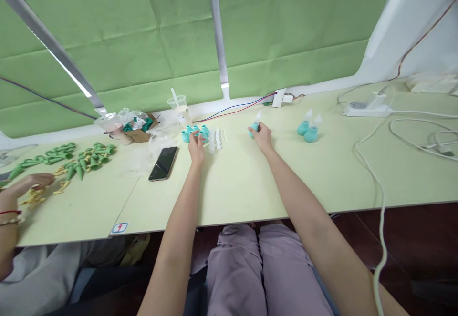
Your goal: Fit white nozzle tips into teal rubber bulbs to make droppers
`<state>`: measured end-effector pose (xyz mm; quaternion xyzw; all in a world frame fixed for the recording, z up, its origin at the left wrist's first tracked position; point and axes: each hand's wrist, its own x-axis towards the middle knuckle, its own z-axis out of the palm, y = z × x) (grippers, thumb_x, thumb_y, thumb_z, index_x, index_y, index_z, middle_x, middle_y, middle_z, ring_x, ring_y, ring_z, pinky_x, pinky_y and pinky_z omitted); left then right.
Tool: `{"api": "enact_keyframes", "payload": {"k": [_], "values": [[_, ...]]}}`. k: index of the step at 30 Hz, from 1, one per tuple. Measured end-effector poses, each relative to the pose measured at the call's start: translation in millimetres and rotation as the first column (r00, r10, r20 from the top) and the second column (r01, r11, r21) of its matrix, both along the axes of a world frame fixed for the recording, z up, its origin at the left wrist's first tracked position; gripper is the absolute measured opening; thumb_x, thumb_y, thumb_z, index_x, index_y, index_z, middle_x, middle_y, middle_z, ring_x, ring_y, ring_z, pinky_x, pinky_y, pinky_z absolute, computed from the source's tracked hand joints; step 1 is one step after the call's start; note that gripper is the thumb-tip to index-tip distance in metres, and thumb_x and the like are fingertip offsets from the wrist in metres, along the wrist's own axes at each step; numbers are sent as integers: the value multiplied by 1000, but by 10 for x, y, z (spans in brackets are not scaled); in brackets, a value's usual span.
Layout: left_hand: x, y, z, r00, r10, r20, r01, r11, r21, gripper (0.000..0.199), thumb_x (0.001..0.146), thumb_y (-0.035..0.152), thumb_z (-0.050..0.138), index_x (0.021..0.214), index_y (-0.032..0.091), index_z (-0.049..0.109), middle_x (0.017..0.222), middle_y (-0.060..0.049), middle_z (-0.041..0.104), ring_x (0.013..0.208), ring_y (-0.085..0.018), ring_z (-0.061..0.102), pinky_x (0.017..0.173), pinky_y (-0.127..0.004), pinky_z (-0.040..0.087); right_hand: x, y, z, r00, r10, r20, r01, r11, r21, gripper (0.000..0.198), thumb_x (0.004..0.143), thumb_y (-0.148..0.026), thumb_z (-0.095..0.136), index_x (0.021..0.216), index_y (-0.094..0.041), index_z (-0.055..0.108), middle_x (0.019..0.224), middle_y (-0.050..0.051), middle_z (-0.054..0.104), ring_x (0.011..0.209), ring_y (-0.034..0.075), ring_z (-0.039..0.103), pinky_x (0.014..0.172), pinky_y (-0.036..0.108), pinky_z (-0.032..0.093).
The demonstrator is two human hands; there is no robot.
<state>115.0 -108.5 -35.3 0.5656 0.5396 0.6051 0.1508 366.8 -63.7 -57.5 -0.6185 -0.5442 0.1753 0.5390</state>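
In my right hand [263,138] is a teal bulb aspirator [254,127] with a clear pointed tip, held upright at the table surface. My left hand [196,148] reaches into a cluster of teal rubber bulbs [185,136], its bent fingers closed around one of them. Beside that hand lie rows of clear plastic tips [218,139] and small white pieces [224,136]. Two more teal aspirators with clear tips [311,134] stand to the right of my right hand.
A phone [163,163], plastic bag [141,159], cardboard box [139,135] and drink cup [180,108] are at left. Green cone-shaped pieces [93,156] and yellow pieces [34,197] lie by another person's hand [39,181]. A power strip [368,110] and white cables [379,187] are at right.
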Motion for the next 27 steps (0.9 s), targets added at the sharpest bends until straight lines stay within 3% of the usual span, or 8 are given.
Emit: {"api": "enact_keyframes", "payload": {"k": [4, 17, 22, 24, 27], "values": [[2, 15, -13, 1000, -11, -8, 12, 1000, 10, 32, 88, 42, 41, 105, 17, 52, 75, -4, 61, 67, -14, 58, 66, -27, 47, 32, 27, 15, 1000, 4, -14, -4, 1000, -13, 23, 71, -36, 61, 80, -16, 65, 77, 6, 67, 72, 19, 57, 71, 32, 44], [1, 25, -38, 997, -68, -30, 68, 998, -4, 25, 86, 40, 44, 100, 21, 54, 69, -1, 59, 66, -13, 56, 65, -26, 44, 209, -51, 116, 970, -236, 62, 241, 965, -105, 24, 76, -37, 57, 88, -18, 66, 89, 11, 68, 82, 25, 58, 75, 34, 41], [-2, 41, -50, 996, -65, -61, 64, 998, -18, 26, 86, 39, 43, 99, 20, 55, 69, -1, 59, 65, -14, 56, 65, -26, 43, 280, -91, 155, 955, -288, 74, 296, 946, -136, 32, 79, -44, 53, 94, -19, 64, 91, 10, 66, 85, 25, 57, 76, 34, 40], [-4, 40, -49, 997, -59, -55, 59, 998, -7, 26, 86, 39, 43, 99, 20, 55, 69, -1, 59, 65, -14, 56, 65, -26, 43, 266, -110, 162, 950, -296, 98, 305, 947, -99, 33, 81, -43, 52, 100, -18, 62, 95, 11, 64, 91, 26, 54, 79, 35, 39], [-12, 36, -48, 998, -38, -49, 39, 999, 22, 26, 87, 39, 43, 101, 20, 55, 70, -1, 60, 66, -14, 56, 66, -26, 43, 218, -130, 185, 921, -352, 167, 342, 936, 85, 32, 83, -37, 51, 105, -15, 60, 108, 14, 58, 105, 26, 45, 89, 35, 35]]}}
